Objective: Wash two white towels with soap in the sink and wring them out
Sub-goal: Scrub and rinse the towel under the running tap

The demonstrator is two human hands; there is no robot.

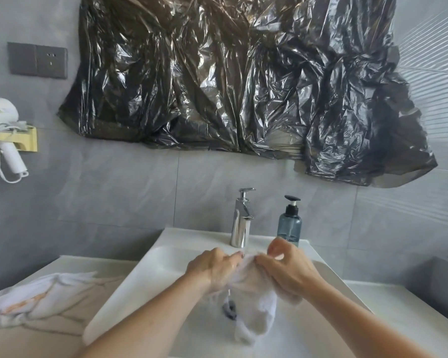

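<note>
White and wet, the towel [254, 303] hung over the sink [150, 275], bunched between your hands just under the tap [241, 220]. Your left hand [215, 270] gripped its left side, fingers curled into the cloth; your right hand [287, 270] pinched the top edge, fingers bent around a fold. Its loose end drooped toward the drain [230, 309]. A second towel [36, 298] lay crumpled on the tabletop [398, 306], left of the sink. A soap bottle [289, 223] stood just right of the tap. Black plastic [243, 78] covered the wall above.
</note>
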